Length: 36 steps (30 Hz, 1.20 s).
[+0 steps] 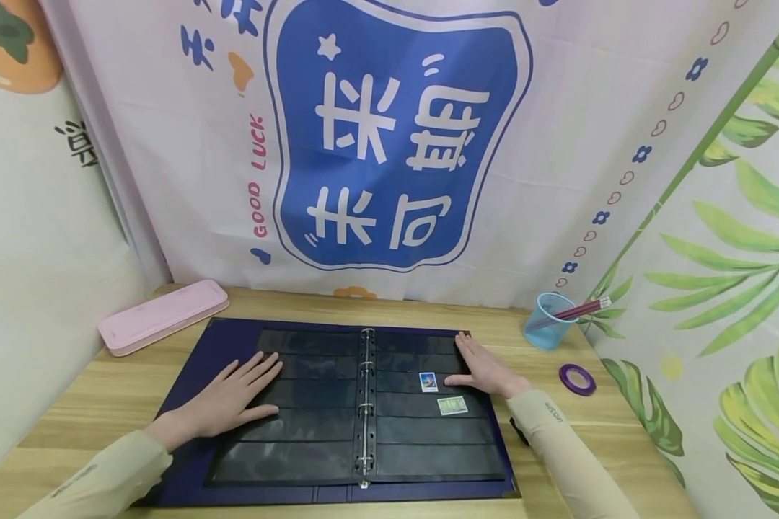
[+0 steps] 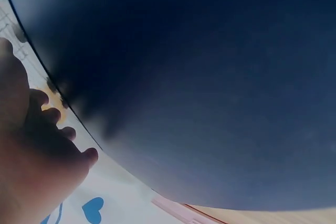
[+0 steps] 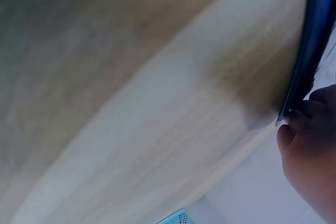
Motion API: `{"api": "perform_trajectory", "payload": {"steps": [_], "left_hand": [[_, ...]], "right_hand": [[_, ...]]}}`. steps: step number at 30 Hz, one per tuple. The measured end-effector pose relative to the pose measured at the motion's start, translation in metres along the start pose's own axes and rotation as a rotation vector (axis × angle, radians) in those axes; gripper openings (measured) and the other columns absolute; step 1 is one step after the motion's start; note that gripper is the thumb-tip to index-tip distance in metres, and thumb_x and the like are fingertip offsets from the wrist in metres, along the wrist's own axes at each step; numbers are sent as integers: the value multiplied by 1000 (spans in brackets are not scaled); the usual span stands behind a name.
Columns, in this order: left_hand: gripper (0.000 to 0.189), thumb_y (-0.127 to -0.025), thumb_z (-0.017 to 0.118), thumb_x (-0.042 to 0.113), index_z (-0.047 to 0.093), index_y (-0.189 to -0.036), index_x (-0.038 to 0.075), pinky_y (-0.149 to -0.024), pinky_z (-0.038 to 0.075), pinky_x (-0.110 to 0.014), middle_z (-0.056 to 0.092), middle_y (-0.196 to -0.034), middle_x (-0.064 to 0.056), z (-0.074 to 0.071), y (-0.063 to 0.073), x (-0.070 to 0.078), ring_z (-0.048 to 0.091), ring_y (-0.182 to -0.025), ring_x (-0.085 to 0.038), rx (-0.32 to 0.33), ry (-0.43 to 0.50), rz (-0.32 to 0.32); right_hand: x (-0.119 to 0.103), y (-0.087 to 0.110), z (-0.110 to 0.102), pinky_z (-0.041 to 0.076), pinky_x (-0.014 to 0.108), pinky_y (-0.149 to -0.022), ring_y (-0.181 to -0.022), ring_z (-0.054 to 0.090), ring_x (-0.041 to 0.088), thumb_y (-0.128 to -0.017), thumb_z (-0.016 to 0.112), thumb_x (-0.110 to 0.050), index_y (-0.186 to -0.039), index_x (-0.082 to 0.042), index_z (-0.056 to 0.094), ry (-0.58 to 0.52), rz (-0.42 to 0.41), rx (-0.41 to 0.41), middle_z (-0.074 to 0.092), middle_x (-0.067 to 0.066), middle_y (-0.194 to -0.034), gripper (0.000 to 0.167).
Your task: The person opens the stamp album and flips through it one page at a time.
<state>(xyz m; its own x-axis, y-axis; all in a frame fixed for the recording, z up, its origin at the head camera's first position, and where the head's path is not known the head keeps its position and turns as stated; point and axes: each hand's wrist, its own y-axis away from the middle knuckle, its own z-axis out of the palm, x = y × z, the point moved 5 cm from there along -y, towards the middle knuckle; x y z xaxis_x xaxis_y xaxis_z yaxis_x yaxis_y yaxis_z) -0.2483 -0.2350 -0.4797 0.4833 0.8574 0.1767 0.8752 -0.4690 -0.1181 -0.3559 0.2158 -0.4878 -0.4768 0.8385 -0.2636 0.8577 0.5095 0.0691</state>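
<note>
A dark blue ring-binder stamp album (image 1: 234, 339) lies spread on the table, with black pocket pages on both sides of its metal rings (image 1: 366, 407). On the right page are two stamps: a blue one (image 1: 428, 382) and a green one (image 1: 453, 406). My left hand (image 1: 230, 396) rests with fingers spread over the left page's outer edge. At the album's right edge is my right hand (image 1: 487, 369), its thumb stretched toward the blue stamp and its fingers toward the far corner. In the right wrist view, the right fingers (image 3: 307, 121) touch the album's edge.
A pink pencil case (image 1: 162, 317) lies behind the album on the left. To the right stand a light blue mesh cup (image 1: 548, 324) holding pencils (image 1: 581, 310) and, nearer, a purple roll of tape (image 1: 577, 379). A printed cloth (image 1: 389, 144) hangs behind the wooden table (image 1: 285, 301).
</note>
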Motion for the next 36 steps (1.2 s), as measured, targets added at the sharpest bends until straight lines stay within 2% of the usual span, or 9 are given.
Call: {"api": "perform_trajectory", "payload": {"steps": [10,15,18,21,25,29,32,34,36], "left_hand": [[81,-93,53,63,39,-152,9,-113,28,-66,37,-159,-15,0,1,4,35,-145,-42,6,-20,21],[81,-93,54,62,40,-152,8,-111,30,-67,38,-158,-16,0,2,4,37,-144,-43,19,-17,32],[81,-93,54,62,41,-151,7,-111,30,-67,38,-158,-17,-1,3,5,38,-144,-43,15,-17,31],[82,-93,53,63,40,-152,8,-112,30,-67,37,-159,-16,-1,2,5,37,-145,-42,3,-15,25],[82,-93,53,63,40,-152,8,-112,30,-67,37,-159,-16,-2,2,5,37,-145,-42,-1,-14,23],[82,-93,53,63,40,-152,8,-112,30,-67,37,-159,-16,-1,1,4,37,-145,-42,-4,-14,22],[83,-93,52,64,38,-153,9,-113,28,-67,35,-160,-15,2,1,2,35,-146,-41,-20,-9,12],[83,-93,51,65,37,-154,10,-114,26,-66,34,-161,-14,3,0,1,34,-147,-41,-28,1,2],[83,-93,51,65,38,-153,9,-113,27,-67,35,-160,-15,2,0,1,35,-146,-41,-23,-3,7]], "right_hand": [[-2,1,-3,27,56,-120,-150,23,44,-89,65,-58,-156,5,20,-34,19,8,20,28,-162,102],[-5,1,-10,34,56,-116,-144,36,45,-81,72,-61,-154,1,29,-22,21,76,34,29,-156,105],[-10,0,-17,40,54,-111,-135,47,44,-76,78,-58,-151,2,36,-33,-7,137,47,28,-147,105],[-13,1,-24,44,53,-108,-130,53,41,-73,83,-54,-149,2,38,-70,-26,170,53,26,-142,104],[-15,4,-30,37,57,-113,-138,43,46,-75,84,-49,-150,5,34,-141,1,161,42,30,-150,105],[-14,8,-35,27,61,-118,-146,27,50,-85,78,-39,-153,8,25,-225,55,161,26,33,-157,98],[-11,11,-40,36,59,-113,-135,44,49,-92,71,-27,-150,12,27,-260,90,215,33,36,-152,83],[-7,13,-44,49,54,-101,-117,60,46,-95,67,-19,-143,16,35,-292,122,257,46,38,-141,68],[-3,14,-47,57,50,-85,-93,69,39,-95,64,-13,-132,18,46,-390,168,266,59,38,-125,51]]}}
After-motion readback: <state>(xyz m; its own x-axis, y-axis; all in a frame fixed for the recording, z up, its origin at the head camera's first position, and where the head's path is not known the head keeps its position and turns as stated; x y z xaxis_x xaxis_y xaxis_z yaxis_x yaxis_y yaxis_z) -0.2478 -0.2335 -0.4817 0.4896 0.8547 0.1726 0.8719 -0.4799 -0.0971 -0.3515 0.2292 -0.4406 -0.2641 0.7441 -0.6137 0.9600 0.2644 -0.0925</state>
